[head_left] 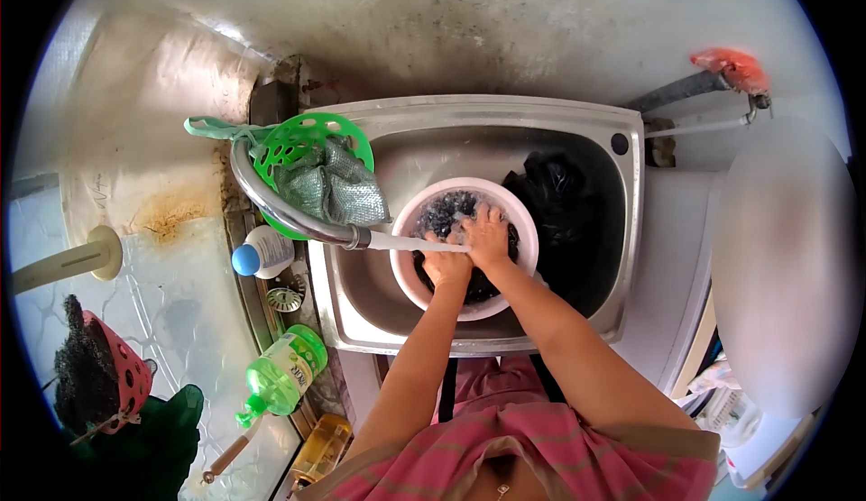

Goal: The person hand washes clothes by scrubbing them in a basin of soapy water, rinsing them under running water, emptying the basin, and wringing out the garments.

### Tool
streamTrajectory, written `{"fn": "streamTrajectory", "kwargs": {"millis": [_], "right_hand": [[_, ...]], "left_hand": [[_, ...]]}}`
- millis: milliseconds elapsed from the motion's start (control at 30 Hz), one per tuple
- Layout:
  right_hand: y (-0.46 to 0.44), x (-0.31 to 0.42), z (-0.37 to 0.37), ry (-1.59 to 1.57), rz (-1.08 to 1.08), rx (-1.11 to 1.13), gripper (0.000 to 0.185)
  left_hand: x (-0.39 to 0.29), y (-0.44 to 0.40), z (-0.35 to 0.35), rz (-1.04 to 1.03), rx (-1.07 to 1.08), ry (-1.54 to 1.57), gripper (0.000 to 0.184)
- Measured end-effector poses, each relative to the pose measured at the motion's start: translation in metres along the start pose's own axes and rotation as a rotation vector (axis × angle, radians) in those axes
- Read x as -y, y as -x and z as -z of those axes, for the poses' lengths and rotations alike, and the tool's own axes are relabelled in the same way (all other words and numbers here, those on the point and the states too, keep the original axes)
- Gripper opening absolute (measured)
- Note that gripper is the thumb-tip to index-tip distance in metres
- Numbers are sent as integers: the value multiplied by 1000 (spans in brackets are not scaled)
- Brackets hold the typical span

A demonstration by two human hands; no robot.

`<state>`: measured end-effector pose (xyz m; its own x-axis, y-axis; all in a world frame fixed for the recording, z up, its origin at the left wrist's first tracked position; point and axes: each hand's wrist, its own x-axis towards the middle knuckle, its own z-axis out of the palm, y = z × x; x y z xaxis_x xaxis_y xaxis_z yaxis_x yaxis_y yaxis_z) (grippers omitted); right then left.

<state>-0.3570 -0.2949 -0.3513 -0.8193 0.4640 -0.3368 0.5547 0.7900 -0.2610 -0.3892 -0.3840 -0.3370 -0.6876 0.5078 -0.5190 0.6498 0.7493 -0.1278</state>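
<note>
A pink basin point(527, 221) stands in the steel sink point(379, 295), holding dark cloth point(480, 286) in water with foam. Both hands are inside the basin, pressing on the cloth. My left hand point(446, 265) is at the basin's middle; its fingertips are hidden by the water stream and the cloth. Just right of it, my right hand point(488, 236) rests on the cloth with its fingers spread forward. The curved tap point(298, 217) pours water from the left across my left hand. More dark cloth point(557, 185) lies in the sink, to the right of the basin.
A green basket point(354, 138) with a grey cloth point(329, 183) hangs by the tap. Left of the sink are a blue-capped bottle point(271, 253), a green soap bottle point(281, 375) and an amber bottle point(323, 447). A pink holder point(126, 370) holds a dark scrubber.
</note>
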Motion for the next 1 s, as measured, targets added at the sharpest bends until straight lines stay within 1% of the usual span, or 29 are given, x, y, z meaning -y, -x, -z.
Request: {"fn": "streamTrajectory", "kwargs": {"millis": [33, 67, 100, 133, 167, 200, 233, 267, 300, 333, 367, 400, 433, 500, 533, 567, 633, 667, 700, 733, 767, 800, 833, 867, 900, 933, 967, 1000], "right_hand": [[-6, -8, -14, 43, 56, -9, 38], [-13, -26, -71, 184, 174, -232, 40], [-20, -27, -69, 187, 176, -231, 40], [-25, -24, -60, -15, 102, -156, 40], [-26, -22, -53, -217, 25, -77, 41], [-30, -16, -48, -318, -12, -38, 41], [-33, -11, -46, -419, -53, -2, 42], [-36, -4, -46, -367, -170, -94, 42], [-32, -1, -48, -314, -290, -178, 42], [-25, -9, -54, -172, -69, -252, 41], [-21, -9, -35, -31, 160, -333, 40], [-20, -2, -13, -5, 81, -187, 37], [-24, 7, 6, -6, 88, -212, 37], [-17, 14, 28, -328, -246, 13, 41], [-5, 18, 30, -419, -293, -84, 46], [8, 23, 45, -561, -312, -76, 48], [42, 46, 87, -809, -417, 145, 46], [66, 59, 93, -907, -372, 65, 43], [88, 70, 98, -1002, -324, -19, 40], [106, 78, 120, -1054, -246, 57, 40], [120, 85, 138, -1103, -168, 134, 39], [126, 87, 130, -1135, -155, 130, 39], [120, 82, 121, -1134, -155, 119, 39], [110, 76, 114, -1007, -159, -53, 38], [97, 69, 106, -877, -160, -219, 38], [81, 57, 104, -808, -238, -262, 36], [64, 42, 93, -705, -329, -276, 35], [50, 26, 82, -611, -384, -179, 36]], "left_hand": [[0, -9, -19, 5, 5, 177, 34], [-3, -14, -15, 60, 30, 196, 34], [-5, -20, -10, 117, 49, 214, 35], [-5, -27, -25, 118, 53, 215, 35], [-5, -32, -45, 69, -202, 95, 35], [-5, -36, -65, 17, -459, -27, 36], [-2, -39, -48, 17, -461, -28, 36], [3, -40, -9, 26, -117, 217, 37], [5, -40, 14, 35, 240, 457, 39], [4, -37, -16, -25, 2, 389, 37], [3, -30, -17, -66, -239, 296, 35], [1, -26, -14, 84, -200, 379, 33], [2, -19, 20, 231, -163, 462, 32], [19, 2, 23, 140, -308, 736, 34], [20, 20, 25, 240, -417, 877, 35], [25, 30, 26, 284, -453, 1118, 38], [19, 43, 40, 659, -265, 1793, 43], [23, 36, 15, 653, -123, 2349, 48], [39, 12, -28, 519, 111, 2564, 45], [38, 12, -36, 505, 116, 2567, 45], [37, 16, -41, 381, 203, 2666, 43], [35, 20, -47, 248, 293, 2755, 41], [34, 24, -51, 111, 385, 2834, 39], [34, 33, -31, -25, 476, 2904, 38], [32, 44, -13, 318, 391, 2735, 38], [29, 62, 34, 635, 349, 2528, 38], [25, 72, 50, 534, 273, 2552, 37], [30, 79, 46, 506, 200, 2272, 37]]}}
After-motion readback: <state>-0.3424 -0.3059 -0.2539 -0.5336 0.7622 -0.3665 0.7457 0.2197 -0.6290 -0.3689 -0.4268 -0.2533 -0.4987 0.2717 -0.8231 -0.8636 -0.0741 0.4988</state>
